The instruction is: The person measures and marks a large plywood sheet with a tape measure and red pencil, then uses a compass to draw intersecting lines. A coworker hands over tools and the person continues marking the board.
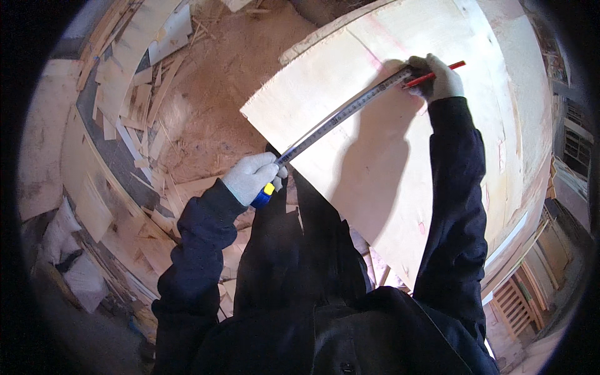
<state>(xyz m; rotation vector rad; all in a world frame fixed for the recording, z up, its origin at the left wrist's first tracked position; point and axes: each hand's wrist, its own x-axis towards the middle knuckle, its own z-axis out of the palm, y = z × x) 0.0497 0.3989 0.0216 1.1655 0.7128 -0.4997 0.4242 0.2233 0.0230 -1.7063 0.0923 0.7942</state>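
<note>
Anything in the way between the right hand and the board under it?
Nothing visible blocks it: at the right hand over the pale board, only the extended tape measure and a red pencil show. Can't tell whether the hand touches the board.

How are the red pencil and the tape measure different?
The pencil is short, but the tape measure is pulled out long.
The pencil is red, while the tape measure has a blue and yellow case and a strip with dark marks.
The pencil is only at the right hand, while the tape measure stretches from the left hand to the right.
Both slant up toward the right.
</note>
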